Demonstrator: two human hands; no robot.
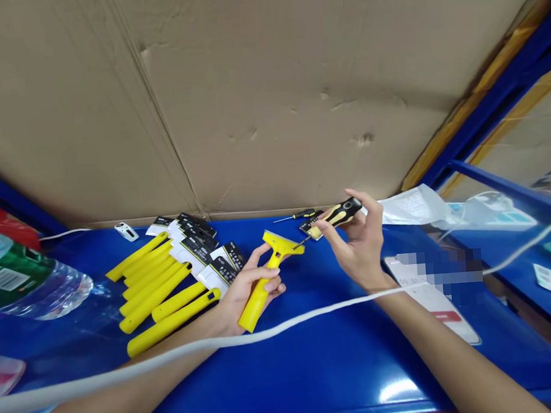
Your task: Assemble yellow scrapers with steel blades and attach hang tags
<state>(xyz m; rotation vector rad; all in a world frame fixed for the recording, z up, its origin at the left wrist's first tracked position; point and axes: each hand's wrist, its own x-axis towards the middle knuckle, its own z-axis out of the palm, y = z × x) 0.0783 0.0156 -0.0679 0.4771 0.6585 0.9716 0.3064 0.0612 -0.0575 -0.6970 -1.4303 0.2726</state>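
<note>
My left hand [249, 290] grips the handle of a yellow plastic scraper [262, 289], whose wide head points up and away from me. My right hand [359, 244] holds a screwdriver [337, 216] with a black-and-yellow handle, and its thin shaft reaches to the scraper head. Left of my hands lies a group of several yellow scraper handles [154, 290] beside several black-and-white packaging cards [198, 249]. A smaller screwdriver [299, 215] lies at the back of the shelf, past the scraper head.
A blue metal shelf [316, 380] carries everything, with a creased cardboard wall [249, 95] behind it. A white cable [209, 343] runs over my forearms. A water bottle [30, 280] lies at the left; a plastic bag [412, 206] and a partly blurred paper [432, 290] lie at the right.
</note>
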